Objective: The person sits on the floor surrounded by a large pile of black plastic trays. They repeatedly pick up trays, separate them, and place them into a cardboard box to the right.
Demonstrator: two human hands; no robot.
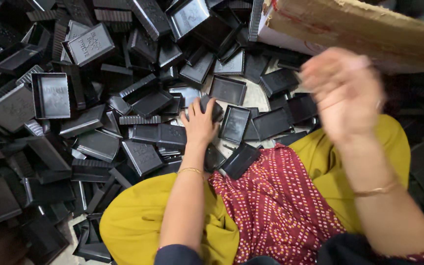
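Observation:
My left hand [199,122] reaches down into a heap of black plastic trays [99,98] on the floor and grips one small black tray [215,108] by its edge. My right hand [344,91] is raised and blurred in front of a brown cardboard box [359,29]; its fingers are apart and I see nothing in it. Both wrists wear thin gold bangles. My lap, in yellow trousers [138,221] and red dotted cloth [276,201], fills the bottom of the view.
Black rectangular trays and lids cover the floor to the left and ahead, piled in all directions. The cardboard box stands at the upper right. A little pale floor [256,95] shows between the trays near my left hand.

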